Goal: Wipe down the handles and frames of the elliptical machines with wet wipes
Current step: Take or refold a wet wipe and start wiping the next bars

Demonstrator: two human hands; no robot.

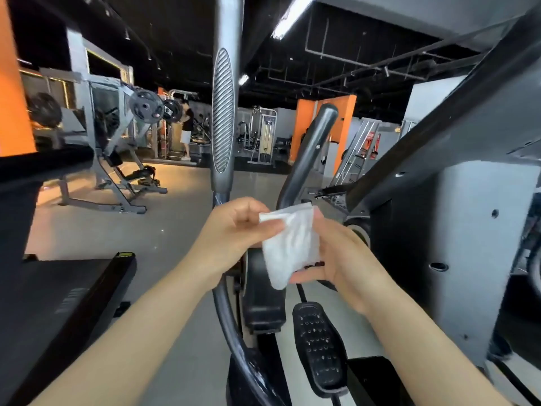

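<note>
**Folded wipe held ready between two hands, clear of the machine**

In front of the elliptical's upright, between the two raised hands, a white folded wet wipe (289, 244) is held in the air, touching no part of the machine. The left hand (234, 227) pinches its upper left corner with curled fingers (273, 228) and thumb; the right hand (339, 253) cradles it from behind, its fingers clamped along the right edge and its thumb under the lower corner. The wipe is judged light, limp and damp, so it is likely to sag or unfold if taken by one corner; it is best backed by a flat palm, with the folded pad pressed by the fingers. The long grey ribbed handle (223, 112) stands just beyond the hands, and the rounded black handle (310, 150) rises to its right. Both are judged stiff and smooth, suited to a wrap-around grip with the wipe. A black studded pedal (317, 344) lies below.
</note>
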